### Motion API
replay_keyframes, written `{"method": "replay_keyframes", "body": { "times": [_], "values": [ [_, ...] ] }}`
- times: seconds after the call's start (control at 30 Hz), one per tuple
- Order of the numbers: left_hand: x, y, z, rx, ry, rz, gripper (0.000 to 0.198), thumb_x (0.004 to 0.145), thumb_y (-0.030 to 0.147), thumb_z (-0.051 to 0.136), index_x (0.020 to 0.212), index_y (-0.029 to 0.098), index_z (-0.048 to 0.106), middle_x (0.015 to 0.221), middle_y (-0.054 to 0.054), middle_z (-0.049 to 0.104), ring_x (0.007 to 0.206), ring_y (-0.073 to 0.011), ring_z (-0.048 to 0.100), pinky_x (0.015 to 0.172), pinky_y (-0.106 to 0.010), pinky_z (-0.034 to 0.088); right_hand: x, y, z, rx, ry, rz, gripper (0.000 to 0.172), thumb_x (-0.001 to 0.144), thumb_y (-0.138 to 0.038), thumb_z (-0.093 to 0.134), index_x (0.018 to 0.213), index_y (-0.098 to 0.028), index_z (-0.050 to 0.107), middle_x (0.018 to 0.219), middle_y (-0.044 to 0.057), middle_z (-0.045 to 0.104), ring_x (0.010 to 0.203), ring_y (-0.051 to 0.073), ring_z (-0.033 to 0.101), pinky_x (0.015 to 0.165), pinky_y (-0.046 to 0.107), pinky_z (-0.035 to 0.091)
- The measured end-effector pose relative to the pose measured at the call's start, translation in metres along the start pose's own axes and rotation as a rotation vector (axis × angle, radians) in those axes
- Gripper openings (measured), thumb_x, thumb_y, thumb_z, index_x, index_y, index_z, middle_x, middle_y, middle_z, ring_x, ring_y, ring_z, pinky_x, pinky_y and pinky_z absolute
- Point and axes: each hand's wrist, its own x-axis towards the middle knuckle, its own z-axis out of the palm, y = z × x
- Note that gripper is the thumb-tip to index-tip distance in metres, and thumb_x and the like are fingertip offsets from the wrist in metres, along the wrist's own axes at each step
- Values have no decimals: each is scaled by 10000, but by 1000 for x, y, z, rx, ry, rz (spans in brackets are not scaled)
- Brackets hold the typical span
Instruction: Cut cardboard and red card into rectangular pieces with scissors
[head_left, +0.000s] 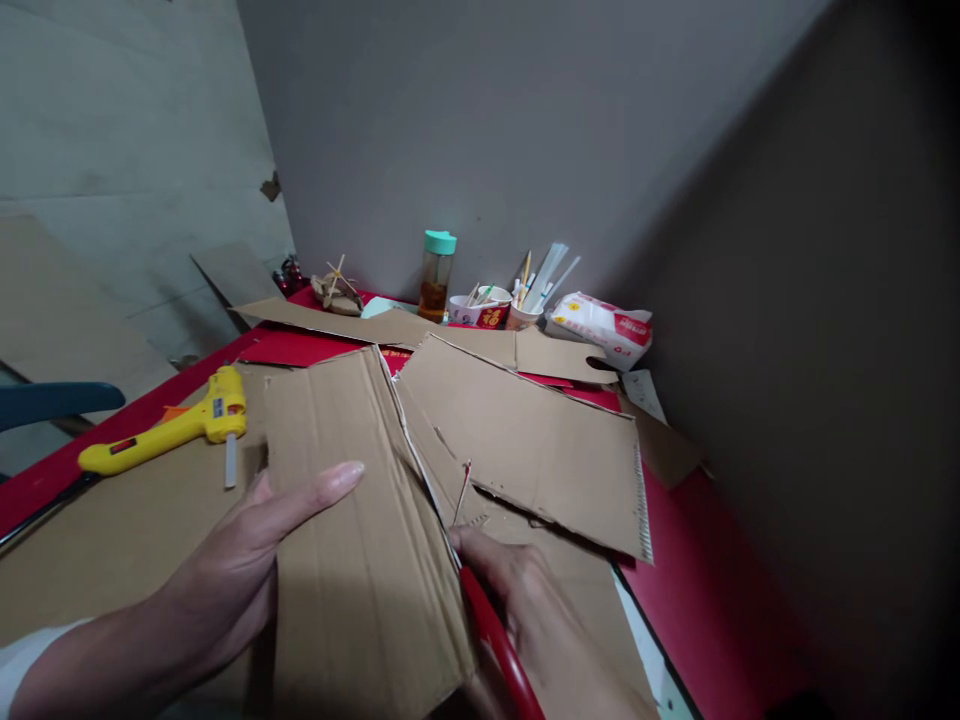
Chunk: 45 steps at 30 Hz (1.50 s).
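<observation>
My left hand (274, 535) grips a piece of corrugated cardboard (345, 560) by its left side, thumb on top and fingers behind it. The piece is tilted up towards me, with creases running along its length. In my right hand (529, 590) are red-handled scissors (499, 640), held against the cardboard's right edge. Most of the blades are hidden by the cardboard and my fingers. A thin strip along that edge stands slightly apart. Just beyond lies another flat cardboard sheet (540, 450) with a ragged edge.
A yellow glue gun (172, 425) lies on cardboard at the left. Along the back of the red table (720, 570) stand a teal-lidded bottle (436, 275), cups (523, 317) holding sticks, and a tissue pack (600, 325). Grey walls (480, 130) close off the back and right.
</observation>
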Motion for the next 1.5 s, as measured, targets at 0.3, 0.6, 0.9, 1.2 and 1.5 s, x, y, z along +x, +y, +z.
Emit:
{"method": "replay_keyframes", "body": {
  "times": [0.3, 0.6, 0.9, 1.2, 1.5],
  "values": [
    [1, -1, 4, -16, 82, -6, 1110, 624, 281, 907, 1516, 302, 246, 959, -80, 799, 838, -357, 769, 733, -510, 633, -6, -1, 0, -53, 34, -127, 467, 696, -89, 585, 1134, -212, 690, 859, 71, 716, 888, 253, 679, 734, 316, 547],
    [-2, -2, 9, 6, 252, 9, 959, 658, 268, 876, 1465, 262, 356, 848, -59, 796, 669, -320, 771, 625, -475, 648, 2, 15, 13, -57, 29, -139, 333, 731, -112, 582, 1046, -180, 665, 755, 39, 644, 722, 202, 614, 639, 286, 501],
    [4, 4, 13, -30, -23, 149, 931, 637, 169, 846, 1460, 163, 411, 1005, -99, 806, 868, -297, 769, 782, -395, 636, 5, 6, -2, 261, -129, -21, 77, 786, -124, 525, 797, -181, 575, 612, -46, 508, 495, 85, 455, 462, 191, 360],
    [4, 8, 7, 45, -185, 144, 872, 788, 209, 778, 1523, 180, 310, 1134, -105, 776, 998, -271, 743, 883, -363, 596, 12, 0, -25, 305, -239, -44, 100, 826, -257, 545, 765, -201, 489, 646, -42, 486, 559, 100, 453, 499, 200, 368],
    [-1, 0, 10, 80, -143, 176, 899, 740, 319, 823, 1511, 255, 364, 1140, -111, 771, 997, -323, 740, 890, -433, 594, -13, -25, -21, 413, -67, 111, 301, 851, -477, 630, 1061, -269, 683, 1084, 31, 648, 1055, 222, 608, 923, 345, 495]
  ]
}}
